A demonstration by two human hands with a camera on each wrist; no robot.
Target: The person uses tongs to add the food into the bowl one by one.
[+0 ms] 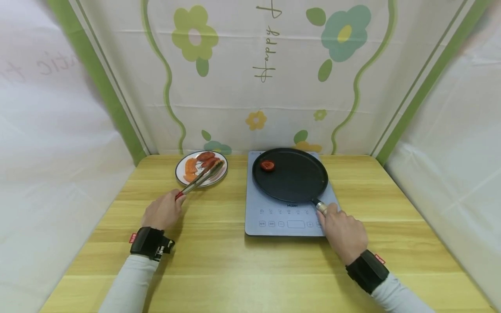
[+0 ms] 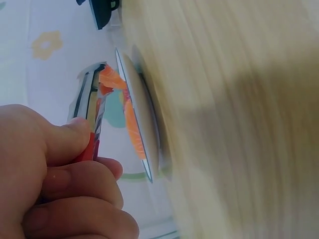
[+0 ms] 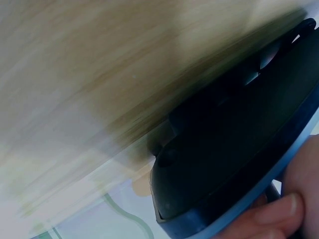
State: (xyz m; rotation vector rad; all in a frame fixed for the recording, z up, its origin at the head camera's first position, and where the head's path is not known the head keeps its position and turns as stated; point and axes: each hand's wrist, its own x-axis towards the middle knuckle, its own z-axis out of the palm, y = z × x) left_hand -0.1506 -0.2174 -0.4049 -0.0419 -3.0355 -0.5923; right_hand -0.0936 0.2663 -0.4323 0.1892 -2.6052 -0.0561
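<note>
My left hand (image 1: 162, 211) grips a pair of metal tongs (image 1: 197, 181) with red handles, reaching over a white, dark-rimmed plate (image 1: 181, 176). In the left wrist view, the tips of the tongs hold an orange, white-streaked slice (image 2: 110, 78) just over the plate's edge. Further orange slices (image 1: 190, 166) and red-brown pieces (image 1: 205, 156) lie on the plate. My right hand (image 1: 345, 232) is curled round the handle (image 1: 322, 208) of a flat black frying pan (image 1: 293, 178). One dark red piece (image 1: 268, 165) lies in the pan, towards its left side.
Under the pan is a pale blue-grey induction cooker (image 1: 256, 217) with touch symbols along its front. Its dark underside (image 3: 234, 144) fills much of the right wrist view. A flowered cloth (image 1: 231, 87) hangs behind the wooden table (image 1: 211, 256), with white cloth on both sides.
</note>
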